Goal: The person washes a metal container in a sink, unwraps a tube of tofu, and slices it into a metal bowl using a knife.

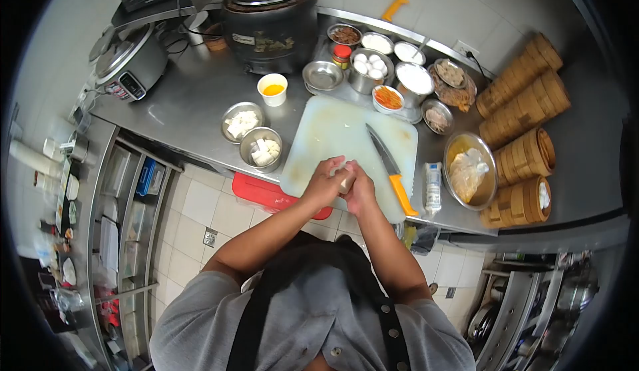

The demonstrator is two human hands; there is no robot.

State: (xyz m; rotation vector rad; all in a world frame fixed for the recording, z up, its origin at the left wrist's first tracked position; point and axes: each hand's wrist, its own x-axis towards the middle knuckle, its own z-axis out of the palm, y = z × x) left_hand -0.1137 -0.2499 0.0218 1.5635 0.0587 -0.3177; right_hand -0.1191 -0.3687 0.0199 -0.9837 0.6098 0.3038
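Over the front part of the pale cutting board (326, 128), my left hand (324, 183) and my right hand (361, 186) meet with fingers curled around a small pale piece (346, 182). What the piece is cannot be made out. A knife with an orange handle (401, 194) lies on the board to the right of my hands, its blade pointing away from me. Two metal bowls stand left of the board: the nearer bowl (245, 150) holds white chunks (265, 152), and the farther one also has white pieces (241, 124).
Behind the board are a metal tray with egg bowl (369, 64), carrot strips (388, 97) and a red-lidded jar (341, 52). Bamboo steamers (526, 154) and a large bowl (459, 198) stand right. A yellow-filled cup (273, 98), black pot (269, 31) and cooker (133, 58) are left.
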